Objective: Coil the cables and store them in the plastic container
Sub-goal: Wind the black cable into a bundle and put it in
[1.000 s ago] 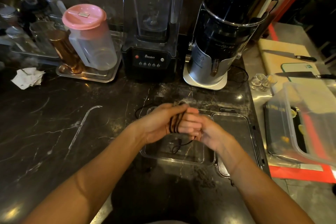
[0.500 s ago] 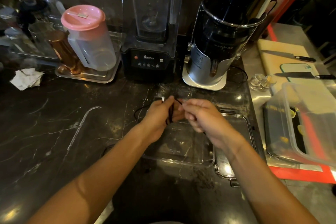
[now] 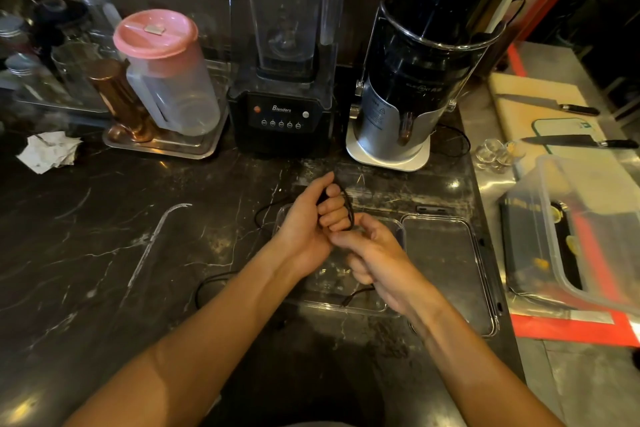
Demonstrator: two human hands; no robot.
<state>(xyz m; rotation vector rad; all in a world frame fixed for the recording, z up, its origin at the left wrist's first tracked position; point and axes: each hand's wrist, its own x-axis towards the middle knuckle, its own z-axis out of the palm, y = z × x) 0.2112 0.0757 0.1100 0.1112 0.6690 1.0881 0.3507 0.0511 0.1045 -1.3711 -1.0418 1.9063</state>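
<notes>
A thin black cable [image 3: 349, 208] is looped around the curled fingers of my left hand [image 3: 311, 222]. My right hand [image 3: 375, 256] sits just below and to the right, pinching the cable's free part; its loose end with a plug [image 3: 356, 295] dangles under that hand. Both hands hover over a clear plastic container [image 3: 381, 308] lying open on the dark marble counter, its clear lid [image 3: 450, 270] hinged open to the right. Another stretch of black cable [image 3: 207, 284] lies on the counter under my left forearm.
A blender [image 3: 282, 80] and a juicer [image 3: 412, 80] stand behind the container. A pink-lidded pitcher [image 3: 166, 73] sits on a metal tray at the back left, crumpled paper [image 3: 48, 151] further left. To the right are a large clear tub [image 3: 588, 229] and two knives [image 3: 581, 140] on boards.
My right hand has come down from the top of the coil to below my left hand, carrying the cable around the left fingers. The loose end now hangs under the right hand.
</notes>
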